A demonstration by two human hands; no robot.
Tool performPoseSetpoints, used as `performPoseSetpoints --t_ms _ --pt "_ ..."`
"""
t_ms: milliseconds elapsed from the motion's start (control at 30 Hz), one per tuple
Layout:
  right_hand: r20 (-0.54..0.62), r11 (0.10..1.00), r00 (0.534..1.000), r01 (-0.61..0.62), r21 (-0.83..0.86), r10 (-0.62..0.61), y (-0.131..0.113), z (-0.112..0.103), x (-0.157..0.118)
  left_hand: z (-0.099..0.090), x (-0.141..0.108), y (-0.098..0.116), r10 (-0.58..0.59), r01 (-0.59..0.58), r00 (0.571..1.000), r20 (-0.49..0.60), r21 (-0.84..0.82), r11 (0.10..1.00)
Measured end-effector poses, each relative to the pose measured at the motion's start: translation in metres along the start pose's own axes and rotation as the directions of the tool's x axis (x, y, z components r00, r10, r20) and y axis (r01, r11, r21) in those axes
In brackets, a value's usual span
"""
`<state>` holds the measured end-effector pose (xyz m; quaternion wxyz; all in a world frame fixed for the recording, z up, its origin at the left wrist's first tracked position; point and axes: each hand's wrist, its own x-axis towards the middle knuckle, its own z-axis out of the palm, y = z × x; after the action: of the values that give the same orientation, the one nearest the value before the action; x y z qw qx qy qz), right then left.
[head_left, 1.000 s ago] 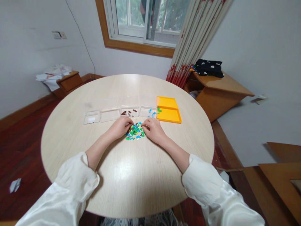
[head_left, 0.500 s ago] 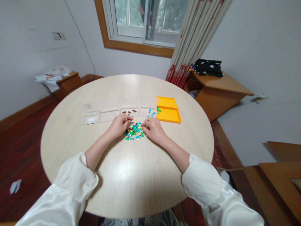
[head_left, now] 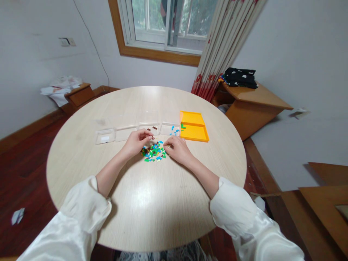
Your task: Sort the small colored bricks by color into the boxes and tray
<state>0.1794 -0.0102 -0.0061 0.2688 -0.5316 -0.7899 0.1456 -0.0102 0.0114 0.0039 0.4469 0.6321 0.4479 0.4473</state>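
A loose pile of small toy bricks (head_left: 154, 151), in green, blue, brown and yellow, lies on the round table between my hands. At its upper left, my left hand (head_left: 137, 141) holds thumb and fingertips together in a pinch; whatever is between them is too small to make out. My right hand (head_left: 177, 148) rests at the pile's right edge with curled fingers, their tips partly hidden. Just beyond my left hand, a clear box (head_left: 141, 125) contains a few brown bricks (head_left: 154, 128). Blue bricks (head_left: 173, 128) lie in another clear box (head_left: 163, 129).
An open yellow case (head_left: 203, 132) stands at the row's right end, green bricks (head_left: 183, 127) at its left edge. Two more clear boxes (head_left: 116, 136) continue the row leftward. The pale round table (head_left: 146, 203) reaches close to my body. Behind are a curtain and window.
My left hand has shifted slightly, its fingers lifting and turning near the brown bricks' box, now hiding more of them. My right hand stays at the pile's edge.
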Motion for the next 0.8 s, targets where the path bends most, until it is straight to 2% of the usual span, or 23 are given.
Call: performPoseSetpoints --t_ms 233,400,533,800 --pt "-0.008 1.000 1.000 -0.010 -0.019 0.010 -0.004 -0.002 0.000 0.001 -0.002 0.001 -0.018 0.017 0.999 0.033 0.030 0.999" --pt "-0.052 1.000 0.998 0.030 0.001 -0.030 -0.006 -0.002 0.000 0.000 -0.002 0.000 -0.002 0.000 1.000 0.031 0.043 0.999" --pt "-0.118 0.994 0.992 0.054 0.098 -0.043 -0.006 -0.002 0.000 0.001 -0.003 0.000 0.028 -0.030 0.999 0.031 0.077 0.997" --pt "-0.158 0.931 0.987 0.082 0.356 -0.027 -0.011 -0.004 -0.002 0.003 -0.005 0.003 0.006 -0.008 0.999 0.040 0.067 0.998"
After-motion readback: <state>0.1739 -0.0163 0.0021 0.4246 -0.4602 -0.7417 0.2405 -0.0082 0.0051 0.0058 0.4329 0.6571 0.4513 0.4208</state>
